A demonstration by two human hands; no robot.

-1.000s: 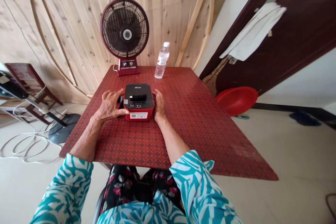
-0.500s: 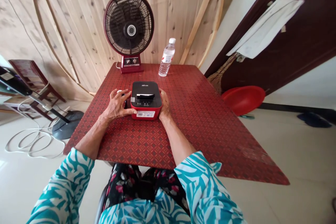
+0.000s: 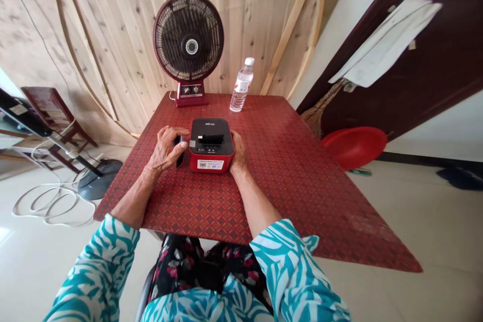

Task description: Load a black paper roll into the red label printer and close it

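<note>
A red box-shaped device with a black top (image 3: 212,147) stands on the patterned red table (image 3: 302,196). A black raised bar lies across its top, and a white label is on its front. My right hand (image 3: 238,153) is curled against the device's right side. At its left side is my left hand (image 3: 168,150), with the thumb and index finger about a dark flat piece (image 3: 180,157). That piece stands close beside the device; whether it is joined to it I cannot tell. The left index fingertip reaches the device's top left edge.
Behind the device stand a dark red fan (image 3: 189,45) and a clear water bottle (image 3: 241,86). A red basin (image 3: 356,147) is on the right, below a hanging white towel (image 3: 388,43). On the left are a wooden chair (image 3: 49,108), a stand base and a coiled white cable (image 3: 53,206).
My left thumb has lifted off the device's front, and more of the dark flat piece shows. The bar on top looks changed in position or lighting. My right hand stays in place.
</note>
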